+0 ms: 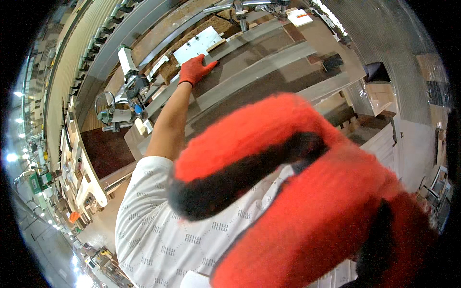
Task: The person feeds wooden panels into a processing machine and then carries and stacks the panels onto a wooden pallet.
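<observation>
My left hand (193, 70), in a red glove with a dark cuff, reaches far out at the upper middle. It rests on the edge of a brown board or table surface (240, 74) banded with grey strips. Its thumb points right, away from the fingers, and I see nothing held in it. Just beyond the fingers is a pale flat plate (199, 44). My right hand (297, 187), in a red glove with black palm coating, is raised very close to the view and blurred. Its bent fingers stand apart with nothing visible between them, and it hides much of the near area.
Left of my left hand is a white-and-black cylinder fitting (128, 65) with hoses. Metal rails and clamps (240, 14) run along the far side. A small white block (299, 18) lies at the far right. Plastic-wrapped stacks (432, 86) stand farther right.
</observation>
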The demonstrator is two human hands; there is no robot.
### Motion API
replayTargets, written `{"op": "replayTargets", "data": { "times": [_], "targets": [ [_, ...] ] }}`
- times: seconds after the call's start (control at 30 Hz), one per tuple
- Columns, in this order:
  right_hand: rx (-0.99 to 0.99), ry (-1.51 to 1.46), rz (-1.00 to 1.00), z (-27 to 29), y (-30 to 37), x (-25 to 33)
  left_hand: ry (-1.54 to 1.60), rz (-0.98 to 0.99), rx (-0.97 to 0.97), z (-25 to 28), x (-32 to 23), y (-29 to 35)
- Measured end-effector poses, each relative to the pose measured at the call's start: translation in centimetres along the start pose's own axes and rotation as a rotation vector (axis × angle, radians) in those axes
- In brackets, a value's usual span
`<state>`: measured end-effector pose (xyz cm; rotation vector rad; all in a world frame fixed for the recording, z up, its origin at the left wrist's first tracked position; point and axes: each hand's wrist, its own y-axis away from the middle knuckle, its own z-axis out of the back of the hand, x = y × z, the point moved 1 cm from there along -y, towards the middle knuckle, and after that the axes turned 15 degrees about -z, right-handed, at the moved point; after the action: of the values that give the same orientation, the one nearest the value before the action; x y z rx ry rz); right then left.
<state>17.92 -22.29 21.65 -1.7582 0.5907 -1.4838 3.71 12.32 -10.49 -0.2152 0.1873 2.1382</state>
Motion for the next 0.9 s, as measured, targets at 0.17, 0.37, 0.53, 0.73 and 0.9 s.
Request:
{"op": "replayTargets", "data": {
  "times": [0.17, 0.37, 0.53, 0.73, 0.9],
  "targets": [
    [0.009, -0.067, -0.006, 1.4, 0.3, -0.9, -0.023, 0.037, 0.000, -0.4, 0.9, 1.4],
    [0.016, 0.008, -0.026, -0.1, 0.0, -0.6, -0.004, -0.005, 0.030, -0.1, 0.2, -0.5],
    [0.027, 0.016, 0.006, 0.2, 0.2, -0.8, -0.033, 0.005, 0.029, -0.3, 1.3, -0.6],
    [-0.009, 0.073, -0.029, 1.1, 0.5, -1.7, -0.019, -0.002, -0.016, -0.9, 1.0, -0.2],
    [-0.209, 0.349, -0.229, 6.0, 3.5, -4.7, 0.008, 0.011, -0.038, 0.3, 0.2, 0.8]
  ]
}}
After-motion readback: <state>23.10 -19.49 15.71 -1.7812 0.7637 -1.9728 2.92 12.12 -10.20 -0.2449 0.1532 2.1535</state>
